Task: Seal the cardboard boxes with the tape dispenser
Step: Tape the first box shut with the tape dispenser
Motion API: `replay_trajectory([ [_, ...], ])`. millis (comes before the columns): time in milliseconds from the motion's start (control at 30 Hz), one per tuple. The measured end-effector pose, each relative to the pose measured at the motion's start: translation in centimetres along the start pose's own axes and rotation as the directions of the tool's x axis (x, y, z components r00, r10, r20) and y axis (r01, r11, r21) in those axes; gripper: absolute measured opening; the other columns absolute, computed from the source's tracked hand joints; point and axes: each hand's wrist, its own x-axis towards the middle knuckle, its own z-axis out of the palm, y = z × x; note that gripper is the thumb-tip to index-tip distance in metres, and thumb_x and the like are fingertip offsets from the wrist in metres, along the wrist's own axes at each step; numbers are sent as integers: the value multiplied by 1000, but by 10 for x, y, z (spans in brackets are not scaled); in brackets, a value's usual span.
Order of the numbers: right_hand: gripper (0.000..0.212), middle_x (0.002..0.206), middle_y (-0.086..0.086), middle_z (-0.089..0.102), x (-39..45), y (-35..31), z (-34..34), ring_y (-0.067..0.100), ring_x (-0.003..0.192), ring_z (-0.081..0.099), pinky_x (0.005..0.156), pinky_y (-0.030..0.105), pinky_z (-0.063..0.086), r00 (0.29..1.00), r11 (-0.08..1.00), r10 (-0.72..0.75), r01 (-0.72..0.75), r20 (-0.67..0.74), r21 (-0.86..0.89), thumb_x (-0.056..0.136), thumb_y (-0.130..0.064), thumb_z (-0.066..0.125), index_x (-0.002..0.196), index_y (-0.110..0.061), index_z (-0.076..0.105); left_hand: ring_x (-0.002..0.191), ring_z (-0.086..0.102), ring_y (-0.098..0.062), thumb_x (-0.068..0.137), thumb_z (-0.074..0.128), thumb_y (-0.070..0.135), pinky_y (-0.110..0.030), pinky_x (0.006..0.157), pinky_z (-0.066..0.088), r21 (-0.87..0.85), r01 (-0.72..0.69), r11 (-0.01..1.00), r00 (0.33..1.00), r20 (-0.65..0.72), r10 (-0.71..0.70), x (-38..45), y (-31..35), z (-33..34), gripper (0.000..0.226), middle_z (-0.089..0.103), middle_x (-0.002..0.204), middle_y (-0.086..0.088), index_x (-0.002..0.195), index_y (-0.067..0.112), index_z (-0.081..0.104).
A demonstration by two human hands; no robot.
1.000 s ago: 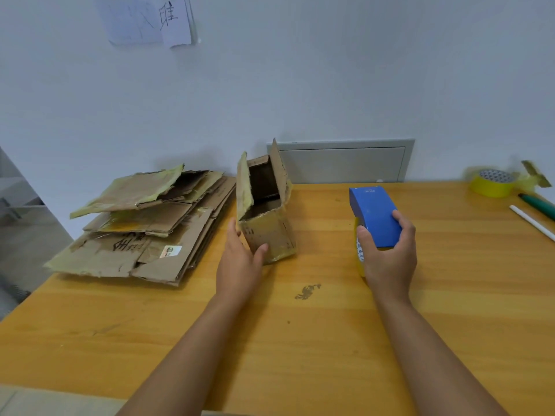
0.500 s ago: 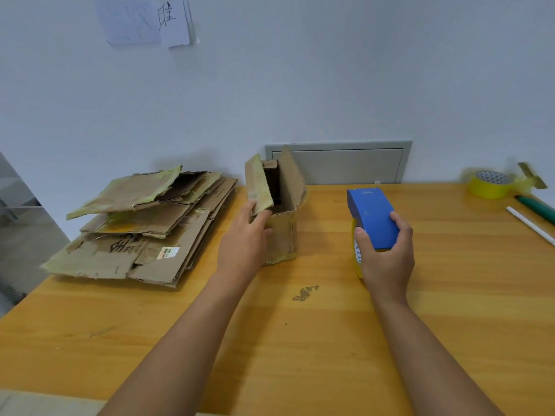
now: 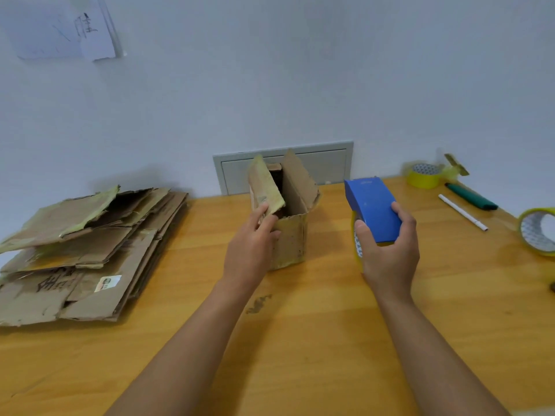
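A small worn cardboard box point(image 3: 291, 235) stands upright on the wooden table point(image 3: 300, 340), its top open and two flaps raised. My left hand point(image 3: 250, 250) is at the box's left side, fingers on the lower edge of the left flap point(image 3: 265, 187). My right hand point(image 3: 390, 253) grips a blue tape dispenser point(image 3: 372, 211) with a yellow tape roll under it, held just right of the box and apart from it.
A stack of flattened cardboard boxes point(image 3: 84, 250) lies at the left. At the back right are a yellow tape roll point(image 3: 423, 175), a green marker point(image 3: 470, 196) and a white pen point(image 3: 462, 212). Another tape roll point(image 3: 539, 231) sits at the right edge. A grey wall panel point(image 3: 327, 163) is behind the box.
The box has been turned from lying tilted to standing upright. My left hand rose from its base to the left flap. My right hand with the dispenser stayed nearly still.
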Motion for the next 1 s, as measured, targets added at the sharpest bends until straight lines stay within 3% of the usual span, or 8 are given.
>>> replay_trajectory([
  [200, 62, 126, -18, 44, 16, 21, -49, -2, 109, 42, 85, 19, 38, 996, 997, 32, -37, -78, -61, 86, -40, 75, 139, -30, 45, 98, 64, -31, 95, 65, 14, -39, 62, 55, -90, -92, 992, 995, 23, 94, 29, 55, 48, 16, 51, 143, -13, 109, 8, 64],
  [400, 62, 123, -19, 45, 22, 33, -72, -4, 108, 43, 86, 23, 41, 994, 996, 51, -59, -97, -73, 85, -41, 76, 138, -32, 46, 84, 65, -31, 92, 68, 14, -33, 53, 51, -158, -175, 972, 983, 31, 182, 56, 95, 93, 16, 55, 136, -17, 106, 8, 64],
  [500, 63, 126, -18, 46, 20, 39, -72, -8, 111, 42, 90, 20, 40, 993, 995, 57, -65, -104, -71, 84, -37, 77, 139, -29, 47, 84, 65, -33, 92, 68, 13, -31, 53, 45, -209, -171, 963, 983, 30, 182, 71, 110, 116, 17, 55, 135, -18, 108, 7, 65],
  [600, 64, 125, -16, 47, 17, 44, -71, -9, 112, 43, 94, 16, 39, 992, 996, 40, -48, -118, -73, 83, -37, 78, 139, -24, 49, 87, 64, -33, 91, 69, 12, -34, 51, 50, -228, -178, 957, 981, 33, 190, 86, 121, 134, 27, 54, 134, -17, 117, 11, 65],
  [700, 67, 125, -18, 46, 16, 49, -73, -18, 114, 41, 88, 2, 35, 994, 997, 10, -19, -113, -79, 79, -44, 70, 140, -24, 49, 89, 62, -30, 93, 68, 17, -31, 48, 46, -201, -156, 967, 985, 44, 168, 98, 125, 147, 44, 53, 134, -15, 135, 24, 59],
  [800, 67, 123, -22, 46, 15, 53, -74, -21, 115, 40, 86, -1, 33, 994, 997, -15, 5, -112, -81, 80, -42, 71, 139, -22, 49, 83, 61, -27, 95, 66, 19, -29, 48, 40, -200, -153, 968, 984, 62, 168, 106, 126, 156, 56, 51, 134, -14, 146, 29, 47],
  [933, 66, 123, -32, 42, 14, 54, -74, -19, 113, 42, 84, -1, 34, 993, 997, -24, 15, -113, -81, 80, -42, 70, 139, -22, 49, 80, 56, -20, 94, 67, 21, -31, 48, 43, -226, -130, 965, 984, 94, 154, 111, 134, 162, 64, 50, 132, -8, 151, 29, 38],
  [1000, 66, 122, -33, 41, 13, 54, -75, -19, 112, 42, 83, -1, 35, 993, 996, -28, 19, -114, -83, 80, -43, 70, 139, -23, 49, 86, 59, -21, 94, 66, 23, -33, 52, 48, -249, -98, 963, 985, 112, 129, 111, 136, 161, 55, 50, 133, -8, 146, 22, 46],
])
